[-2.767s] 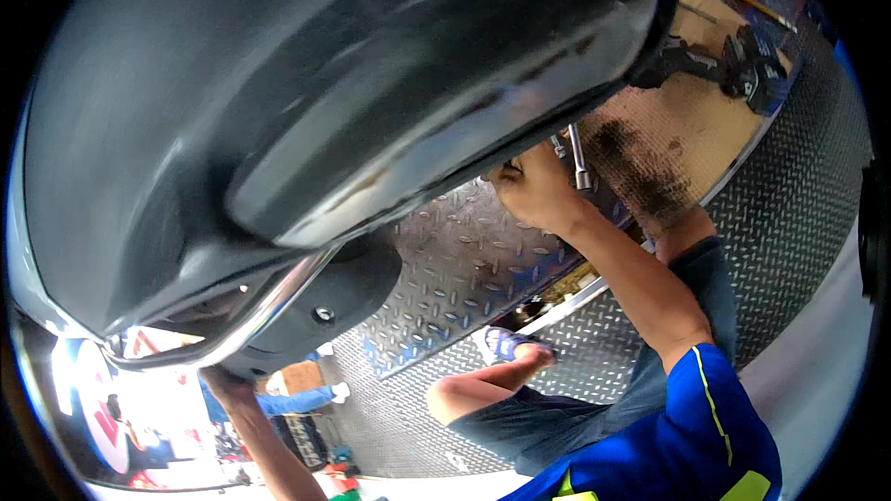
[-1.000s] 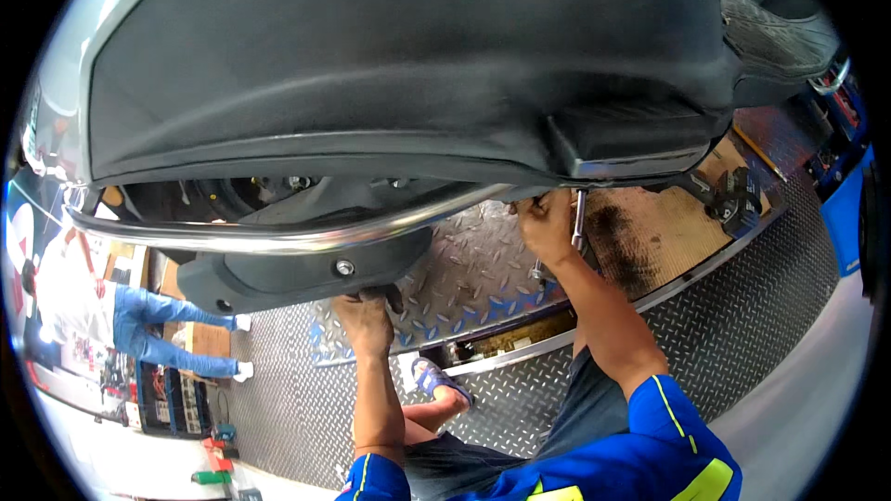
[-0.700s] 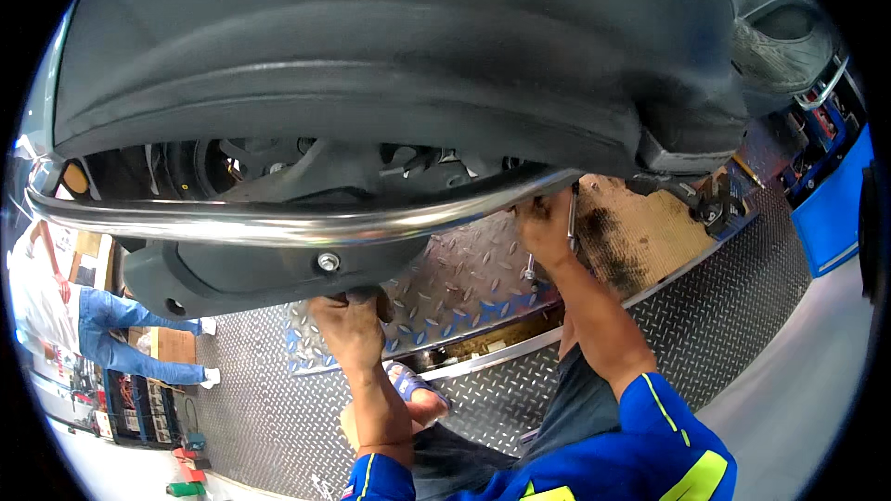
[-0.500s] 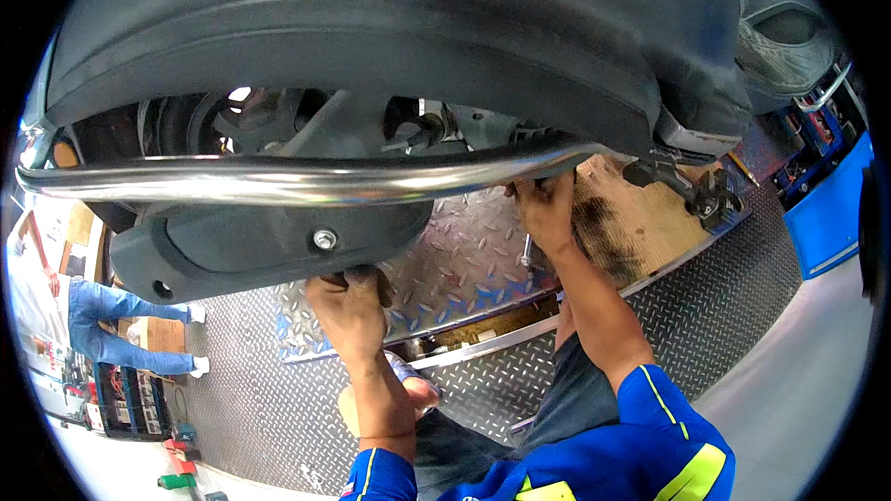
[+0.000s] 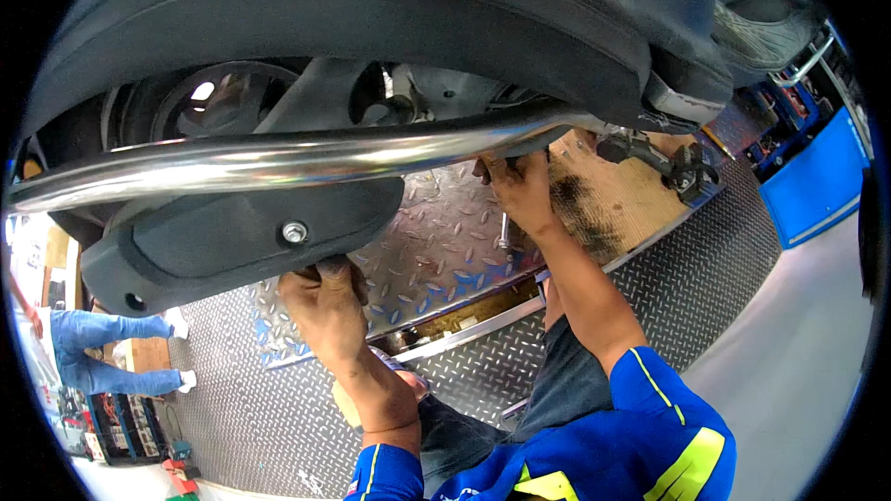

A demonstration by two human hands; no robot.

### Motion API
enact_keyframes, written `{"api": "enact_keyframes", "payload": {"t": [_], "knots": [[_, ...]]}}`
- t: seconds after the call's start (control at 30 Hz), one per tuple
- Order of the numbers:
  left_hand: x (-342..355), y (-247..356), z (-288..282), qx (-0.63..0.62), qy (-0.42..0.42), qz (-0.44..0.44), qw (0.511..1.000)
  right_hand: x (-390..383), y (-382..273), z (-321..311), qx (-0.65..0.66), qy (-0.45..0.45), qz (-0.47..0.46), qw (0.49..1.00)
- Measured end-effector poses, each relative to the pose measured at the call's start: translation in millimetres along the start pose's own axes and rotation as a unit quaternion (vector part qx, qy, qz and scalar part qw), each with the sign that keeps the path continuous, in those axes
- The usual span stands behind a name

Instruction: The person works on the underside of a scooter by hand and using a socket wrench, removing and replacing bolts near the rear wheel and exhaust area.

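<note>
A black muffler cover (image 5: 223, 227) with one silver bolt (image 5: 294, 232) hangs under the scooter's curved chrome bar (image 5: 278, 162). My left hand (image 5: 323, 311) grips its lower edge from below, the thumb against the underside and the other fingers curled and partly hidden. Further right, my right hand (image 5: 522, 187) reaches up beneath the chrome bar. Its fingers are bent around a dark part there that I cannot make out. A slim silver wrench (image 5: 504, 232) lies on the metal platform beside my right wrist.
Black scooter bodywork (image 5: 371, 0) fills the space above my hands. Below are a diamond-plate platform (image 5: 436, 250) and a stained wooden board (image 5: 594, 213). A blue panel (image 5: 812, 181) stands at right. At far left, a person in jeans (image 5: 111, 353) stands near a cardboard box (image 5: 148, 355).
The whole view has shifted, so the scooter and both hands appear slightly further left and higher. Both hands keep their places at the muffler cover and under the chrome bar.
</note>
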State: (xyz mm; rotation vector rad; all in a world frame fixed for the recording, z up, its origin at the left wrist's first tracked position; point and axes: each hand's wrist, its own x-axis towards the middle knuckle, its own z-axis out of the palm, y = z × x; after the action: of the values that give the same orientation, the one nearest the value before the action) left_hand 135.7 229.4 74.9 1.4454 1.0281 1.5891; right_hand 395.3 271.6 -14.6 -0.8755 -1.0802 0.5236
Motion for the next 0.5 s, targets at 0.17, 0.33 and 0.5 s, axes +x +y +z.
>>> {"api": "enact_keyframes", "payload": {"t": [0.17, 0.33, 0.5], "knots": [[-5, -4, 4, -0.023, 0.012, 0.006, 1.0, 11, -42, -52, -0.259, -0.105, 0.039, 0.959], [-4, -1, 6, -0.021, 0.025, 0.019, 0.999, -18, -64, -60, -0.437, -0.307, 0.046, 0.844], [-4, -9, 2, -0.019, 0.033, 0.015, 0.999, -36, -69, -33, -0.512, -0.415, 0.098, 0.745]]}}
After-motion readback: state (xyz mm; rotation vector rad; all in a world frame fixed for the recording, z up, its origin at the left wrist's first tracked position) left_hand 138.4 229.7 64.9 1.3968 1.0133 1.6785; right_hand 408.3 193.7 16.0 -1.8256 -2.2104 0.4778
